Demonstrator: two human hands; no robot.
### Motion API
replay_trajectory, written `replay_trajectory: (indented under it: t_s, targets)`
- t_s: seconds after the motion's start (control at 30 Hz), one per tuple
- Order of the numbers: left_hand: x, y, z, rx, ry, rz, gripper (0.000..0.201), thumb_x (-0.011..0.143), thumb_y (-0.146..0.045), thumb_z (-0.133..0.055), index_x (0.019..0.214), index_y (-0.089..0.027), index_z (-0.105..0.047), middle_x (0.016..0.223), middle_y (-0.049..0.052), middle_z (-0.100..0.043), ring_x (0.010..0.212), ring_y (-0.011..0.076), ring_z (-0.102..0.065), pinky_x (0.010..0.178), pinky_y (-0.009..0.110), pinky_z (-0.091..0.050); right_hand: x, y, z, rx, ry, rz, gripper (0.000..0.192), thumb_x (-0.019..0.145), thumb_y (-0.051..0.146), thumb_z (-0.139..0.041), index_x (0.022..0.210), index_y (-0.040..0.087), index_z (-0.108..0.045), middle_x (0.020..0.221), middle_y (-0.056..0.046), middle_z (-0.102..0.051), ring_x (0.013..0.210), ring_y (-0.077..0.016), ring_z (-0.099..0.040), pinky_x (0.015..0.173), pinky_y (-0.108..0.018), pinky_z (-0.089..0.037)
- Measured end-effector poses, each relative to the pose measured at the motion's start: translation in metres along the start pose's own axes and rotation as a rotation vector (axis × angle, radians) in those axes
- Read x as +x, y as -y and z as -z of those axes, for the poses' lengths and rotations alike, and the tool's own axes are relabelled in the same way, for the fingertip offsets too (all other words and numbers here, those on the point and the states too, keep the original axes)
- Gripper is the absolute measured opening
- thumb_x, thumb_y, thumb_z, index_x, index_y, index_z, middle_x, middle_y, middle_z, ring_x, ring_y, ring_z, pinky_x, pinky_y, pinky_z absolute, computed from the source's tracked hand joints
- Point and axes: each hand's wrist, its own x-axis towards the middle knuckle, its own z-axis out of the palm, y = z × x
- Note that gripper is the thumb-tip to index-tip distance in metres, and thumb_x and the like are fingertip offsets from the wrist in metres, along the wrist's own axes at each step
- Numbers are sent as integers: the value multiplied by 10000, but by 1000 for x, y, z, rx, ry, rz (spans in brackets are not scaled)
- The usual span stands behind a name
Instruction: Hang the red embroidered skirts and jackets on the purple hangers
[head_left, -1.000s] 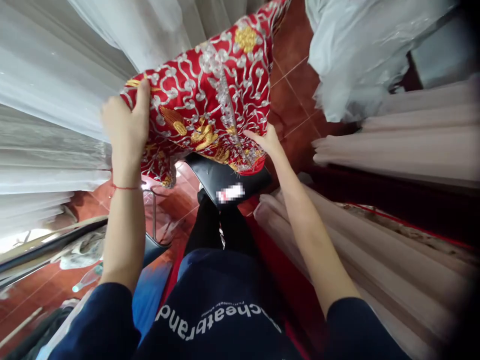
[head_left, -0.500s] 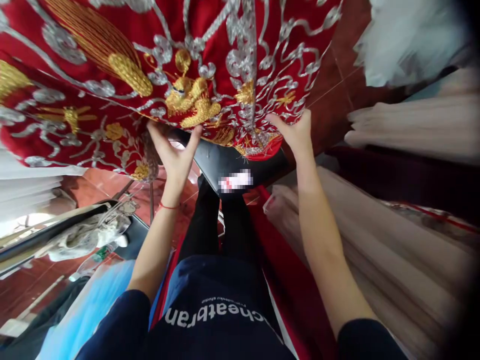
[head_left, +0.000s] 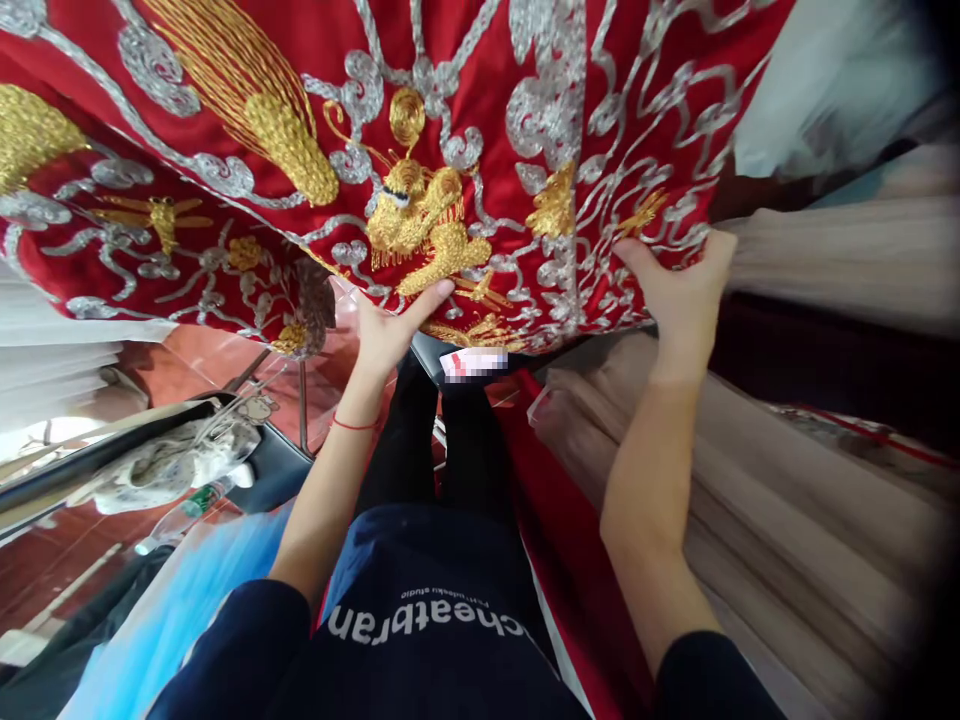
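Note:
A red embroidered cloth (head_left: 517,190) with silver scrollwork and raised gold figures spreads across the top of the view. My left hand (head_left: 382,335) grips its near lower edge, thumb on top by a gold figure and the other fingers hidden underneath. Farther right, my right hand (head_left: 686,295) holds the same cloth near its right corner. That thumb lies over the embroidery, and its remaining fingers are out of sight behind the fabric. At the left, a separate-looking fold of the cloth hangs lower, with a gold dragonfly on it.
Below the cloth shows a black surface (head_left: 426,357) bearing a blurred pink and white patch (head_left: 474,364). Pale tulle (head_left: 750,500) hangs along the right. To the left are a black seat (head_left: 277,470), a plastic bottle (head_left: 184,515) and light-blue fabric (head_left: 180,620).
Both hands have shifted to the right with the cloth between them. The cloth's near edge now hangs lower and covers more of the black surface.

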Motion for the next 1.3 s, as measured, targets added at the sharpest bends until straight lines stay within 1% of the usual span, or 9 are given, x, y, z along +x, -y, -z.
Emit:
replay_trajectory:
  t_s: [0.1,0.27,0.4,0.63,0.83,1.0,1.1,1.2,1.3]
  targets:
    - [1,6,2,-43,36,43,591,671,-566,-837,1102,-199,-671,1068,88,-748,1080,277,-715,1048,456,-540,-2,10,5,40,221,-141,531,638,584,-831,897,150,-668,930,-81,-733,848,-200,-667,853,-429,-546]
    - [27,30,6,-42,-98,30,567,654,-594,-840,1004,-183,-668,1084,88,-746,1175,272,-669,1119,440,-479,0,1,-27,-36,137,53,403,847,509,-698,1073,178,-654,1090,-116,-729,980,-212,-651,951,-406,-502]
    - [38,39,5,-19,-120,10,535,669,-611,-821,938,-171,-676,1042,97,-754,1169,283,-667,1120,465,-472,-2,-2,-51,-275,211,143,590,809,486,-717,1290,205,-521,1296,-152,-618,1215,-333,-574,1026,-563,-454]
    - [-18,29,-4,-10,-39,88,470,751,-605,-741,959,-188,-678,1037,102,-754,1095,269,-692,1053,465,-516,-36,76,-45,-172,109,333,501,944,427,-537,1394,242,-419,1394,-153,-512,1311,-289,-504,1081,-541,-441]
    - [-27,-26,28,-128,-119,20,607,713,-491,-822,1191,-200,-587,1275,123,-661,1202,223,-632,1099,406,-452,-54,168,-15,-24,274,532,302,976,382,-511,1233,238,-578,1241,-114,-612,1190,-242,-591,1054,-446,-479]
    - [25,-99,48,-129,-179,-38,433,740,-547,-776,912,-178,-628,952,69,-720,904,184,-691,857,318,-545,-36,247,-9,7,300,665,224,995,376,-489,1106,234,-622,1098,-73,-671,1033,-214,-649,979,-405,-516]
    - [31,-130,36,122,-201,-34,416,827,-530,-679,641,-184,-542,607,-2,-590,602,136,-564,630,266,-472,-33,282,-29,-30,166,651,296,963,468,-542,1138,234,-587,1139,-99,-643,1101,-260,-617,1011,-472,-499]
    - [7,-145,12,339,-220,-142,454,858,-458,-614,536,-219,-400,489,-32,-435,486,115,-400,537,282,-356,-32,298,-49,-9,72,591,455,946,560,-530,1240,214,-515,1233,-160,-576,1240,-342,-536,1027,-595,-466]
    - [-30,-143,-13,352,-32,-277,425,795,-428,-642,518,-232,-386,499,-12,-436,504,146,-421,563,320,-366,-33,299,-56,20,109,633,606,933,577,-543,1376,188,-405,1337,-202,-484,1352,-416,-429,987,-705,-446]
